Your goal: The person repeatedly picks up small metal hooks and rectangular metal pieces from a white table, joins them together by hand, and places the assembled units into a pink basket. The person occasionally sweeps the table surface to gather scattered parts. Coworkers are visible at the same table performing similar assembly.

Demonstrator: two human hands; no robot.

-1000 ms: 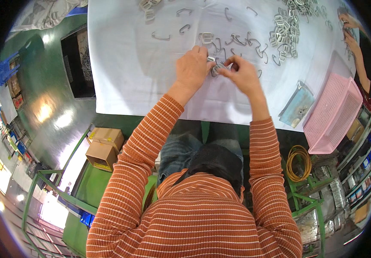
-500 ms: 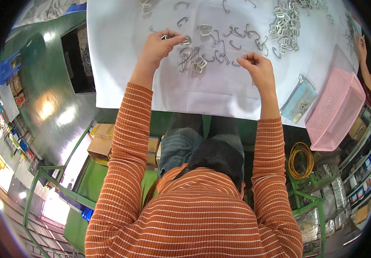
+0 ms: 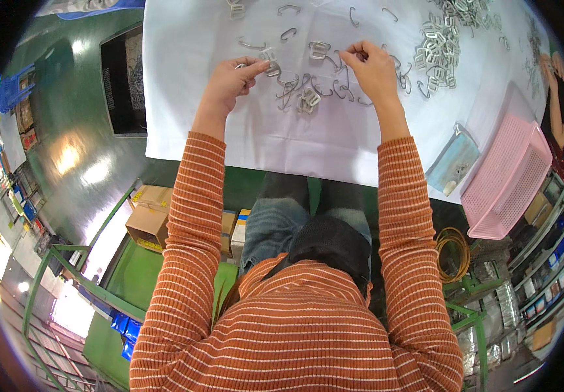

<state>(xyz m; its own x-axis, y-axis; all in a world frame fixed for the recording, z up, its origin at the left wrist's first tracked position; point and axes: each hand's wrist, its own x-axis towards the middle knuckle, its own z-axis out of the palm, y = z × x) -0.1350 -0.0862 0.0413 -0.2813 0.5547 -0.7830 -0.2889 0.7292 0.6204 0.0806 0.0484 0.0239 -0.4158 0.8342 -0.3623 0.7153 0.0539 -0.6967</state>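
Observation:
My left hand [image 3: 231,83] pinches a flat silver metal buckle [image 3: 270,60] between thumb and fingertips, above the white-covered table. My right hand [image 3: 372,70] is closed at the fingertips over several bent wire hooks; whatever it grips is too small to make out. Between and below the hands lies a loose group of wire hooks [image 3: 342,90] with a small cluster of buckles [image 3: 308,100]. One buckle [image 3: 319,49] rests by itself between the two hands. Farther off, single hooks [image 3: 288,34] are scattered, and a large heap of buckles [image 3: 440,49] spreads to the right.
A light-blue pouch [image 3: 453,160] lies near the table's right front edge, beside a pink perforated basket [image 3: 507,179]. Another person's hands [image 3: 549,68] are at the far right edge. Cardboard boxes [image 3: 148,225] stand below the table to the left.
My right hand has moved away from me and slightly left, toward the hooks. My left hand has shifted slightly left and nearer to me, with a buckle at its fingertips.

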